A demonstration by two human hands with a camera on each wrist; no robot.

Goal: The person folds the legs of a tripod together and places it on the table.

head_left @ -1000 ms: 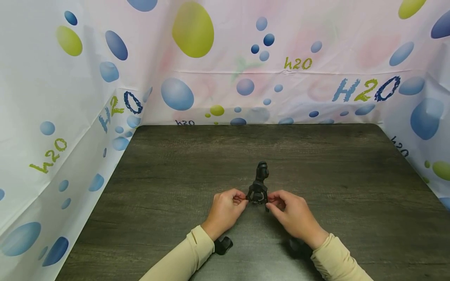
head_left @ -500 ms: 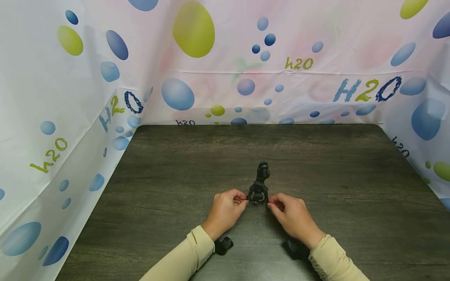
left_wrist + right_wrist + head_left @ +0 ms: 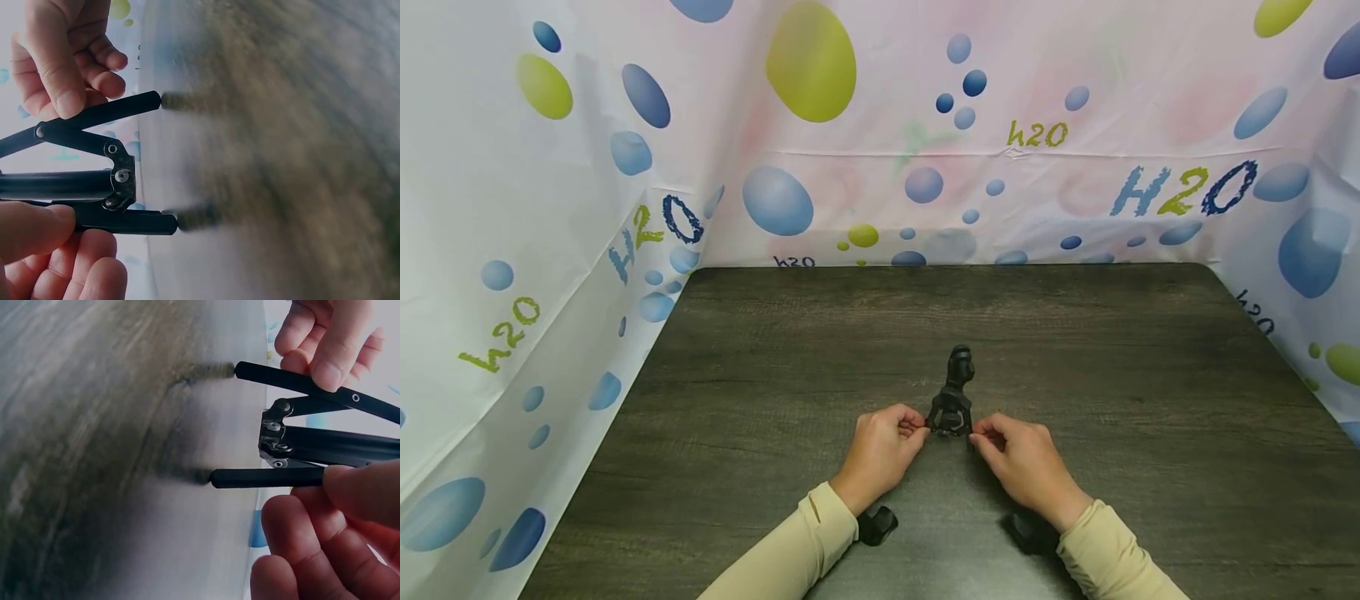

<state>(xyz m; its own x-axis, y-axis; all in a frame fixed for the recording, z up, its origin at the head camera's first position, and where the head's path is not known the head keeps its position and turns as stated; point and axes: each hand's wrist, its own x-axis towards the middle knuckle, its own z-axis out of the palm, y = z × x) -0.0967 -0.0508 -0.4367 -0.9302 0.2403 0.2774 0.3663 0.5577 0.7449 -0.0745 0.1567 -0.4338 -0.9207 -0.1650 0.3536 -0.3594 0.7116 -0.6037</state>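
A small black tripod (image 3: 957, 398) stands upright near the middle of the table, its head pointing up. My left hand (image 3: 880, 454) pinches one of its legs (image 3: 134, 222) between thumb and fingers. On the other side, my right hand (image 3: 1024, 467) pinches another leg (image 3: 269, 479) the same way. Both wrist views show these legs spread apart, hinged to a metal bracket (image 3: 122, 177) low on the centre tube (image 3: 337, 445). The leg tips meet their own reflections at the tabletop. Any third leg is hard to make out.
The dark wood-grain table (image 3: 790, 350) has its far edge against a white curtain (image 3: 880, 150) printed with bubbles. The curtain also runs along the left and right sides. A dark wrist device (image 3: 877, 526) shows under the left sleeve, another (image 3: 1030, 533) near the right.
My right hand has shifted slightly right and toward me over the first half second, with the tripod leg still pinched. Since then hands and tripod look almost still.
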